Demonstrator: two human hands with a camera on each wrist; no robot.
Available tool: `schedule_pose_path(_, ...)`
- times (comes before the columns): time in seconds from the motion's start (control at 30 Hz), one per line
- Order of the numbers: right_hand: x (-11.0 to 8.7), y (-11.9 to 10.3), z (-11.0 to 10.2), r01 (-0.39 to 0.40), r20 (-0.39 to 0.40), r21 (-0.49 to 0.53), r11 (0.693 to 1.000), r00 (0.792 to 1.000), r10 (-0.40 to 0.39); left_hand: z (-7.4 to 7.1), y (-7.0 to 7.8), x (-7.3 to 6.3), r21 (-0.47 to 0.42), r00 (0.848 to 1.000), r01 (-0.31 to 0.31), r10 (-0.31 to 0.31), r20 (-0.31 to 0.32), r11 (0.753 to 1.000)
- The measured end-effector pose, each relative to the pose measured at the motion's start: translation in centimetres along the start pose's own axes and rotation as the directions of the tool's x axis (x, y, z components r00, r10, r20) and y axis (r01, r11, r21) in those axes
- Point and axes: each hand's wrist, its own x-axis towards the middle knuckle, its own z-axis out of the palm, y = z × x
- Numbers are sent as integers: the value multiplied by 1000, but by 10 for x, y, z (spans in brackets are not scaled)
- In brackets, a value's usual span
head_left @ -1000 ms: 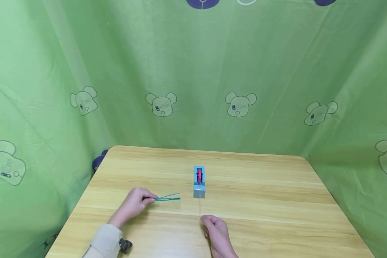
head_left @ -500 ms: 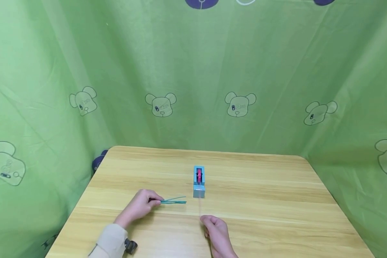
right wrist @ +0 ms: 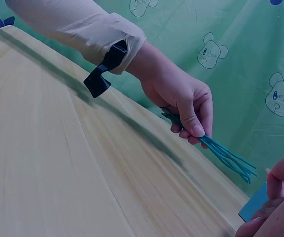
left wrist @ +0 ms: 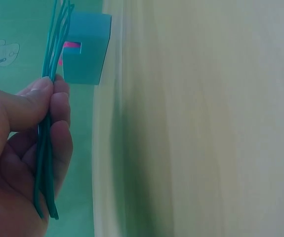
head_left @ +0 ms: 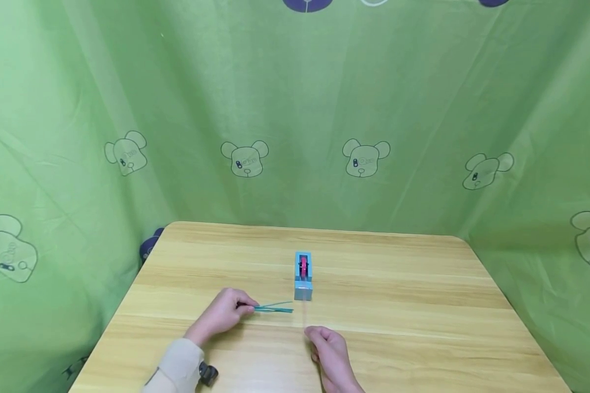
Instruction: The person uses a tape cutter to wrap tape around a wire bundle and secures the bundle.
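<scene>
My left hand point(head_left: 226, 311) pinches a bundle of thin green strands point(head_left: 275, 309) between thumb and fingers. In the left wrist view the strands point(left wrist: 45, 163) run along the palm, their lower ends showing below the thumb and the upper ends fanned out. A blue tape dispenser point(head_left: 303, 293) with a pink roll point(head_left: 304, 267) stands just beyond the bundle's tips. Clear tape point(head_left: 305, 316) stretches from it toward me, its free end pinched by my right hand point(head_left: 330, 352). The bundle's tips lie just left of the tape in the head view.
Both hands work over a light wood table point(head_left: 423, 305). Green curtains point(head_left: 305, 98) with printed bear heads hang behind and at both sides. On the left sleeve cuff point(head_left: 181, 360) sits a black wrist mount point(head_left: 208, 374).
My left hand has moved right with the green strands, bringing their tips close to the tape. The right hand, the stretched tape and the dispenser have stayed in place.
</scene>
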Motion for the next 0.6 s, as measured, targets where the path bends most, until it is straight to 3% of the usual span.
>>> schedule_pose_path(0.6, 0, -2, 3, 5, -16, 22, 1000, 1000, -5, 17, 12, 9, -64, 998, 28, -24, 57, 998)
